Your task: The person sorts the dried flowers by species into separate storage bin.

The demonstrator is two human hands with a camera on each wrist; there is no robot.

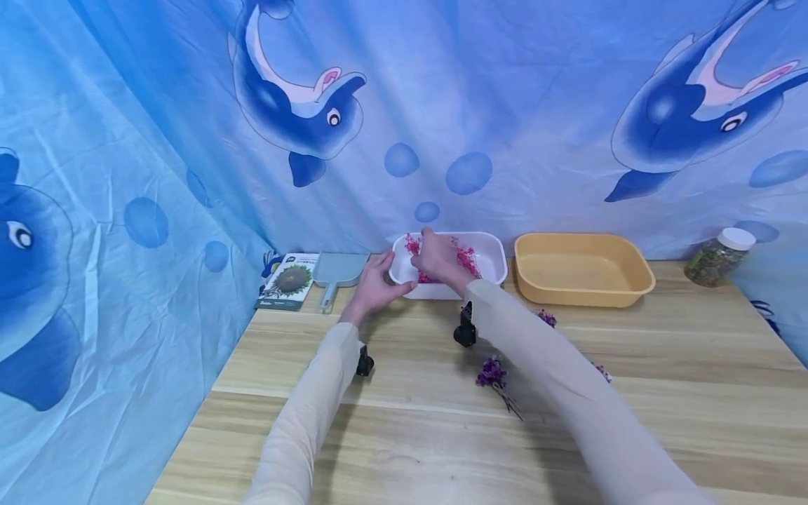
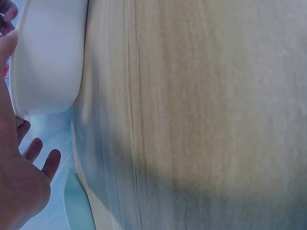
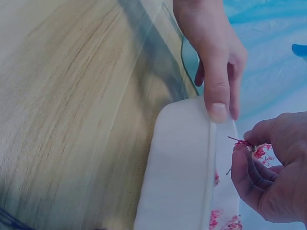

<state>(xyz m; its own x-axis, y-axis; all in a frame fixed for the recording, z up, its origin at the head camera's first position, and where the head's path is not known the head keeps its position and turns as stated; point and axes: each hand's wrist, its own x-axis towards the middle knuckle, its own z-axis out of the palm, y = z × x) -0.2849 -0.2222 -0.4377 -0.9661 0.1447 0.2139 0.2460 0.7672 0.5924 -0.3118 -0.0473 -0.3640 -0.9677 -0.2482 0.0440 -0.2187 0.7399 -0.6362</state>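
Observation:
A white plastic basin (image 1: 435, 290) stands at the back of the table with pink dried flowers (image 1: 466, 261) in it. My left hand (image 1: 374, 286) holds its left end, the thumb on the near rim and the other fingers round the end. In the left wrist view the outer fingers (image 2: 51, 165) are spread off the basin. Over the basin, my right hand (image 1: 437, 256) pinches a sprig of pink dried flowers (image 3: 261, 152) between thumb and forefinger, its thin stem poking out past the fingertips. More pink flowers (image 3: 216, 219) lie inside the basin, partly hidden behind the wall.
A yellow basin (image 1: 583, 297) stands to the right, then a lidded jar (image 1: 718, 259). Left are a light blue dustpan (image 1: 334, 271) and a seed packet (image 1: 289, 282). Purple flower bunches (image 1: 492, 373) lie on the wooden table near the right forearm, some partly hidden by the sleeve.

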